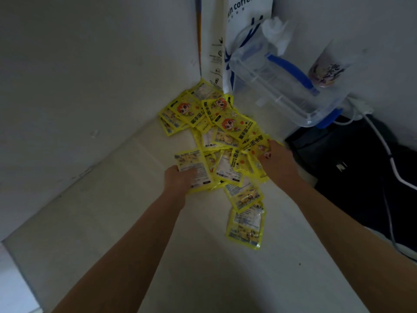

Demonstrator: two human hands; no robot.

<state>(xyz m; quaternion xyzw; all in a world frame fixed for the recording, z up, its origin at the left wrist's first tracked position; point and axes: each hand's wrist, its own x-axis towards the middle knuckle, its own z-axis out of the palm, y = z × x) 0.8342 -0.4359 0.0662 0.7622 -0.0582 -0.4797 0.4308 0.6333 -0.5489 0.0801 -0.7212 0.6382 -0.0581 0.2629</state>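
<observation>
Several yellow packets (pixel 225 127) with a cartoon face lie in a loose pile on a pale surface, spread from the wall corner toward me. My left hand (pixel 179 179) grips one packet (pixel 194 164) at the pile's near left edge, thumb on top of it. My right hand (pixel 278 162) reaches into the right side of the pile, its fingertips curled onto a packet (pixel 256 144); whether it pinches that packet is hard to tell. Two more packets (pixel 246 224) lie apart, nearer to me.
A clear plastic box with blue handles (pixel 282 86) stands at the back right beside a white coffee paper bag (pixel 243 30) and a drink cup (pixel 325 68). A black bag (pixel 352 159) with a white cable (pixel 383 143) lies at the right. Walls close off the left and back.
</observation>
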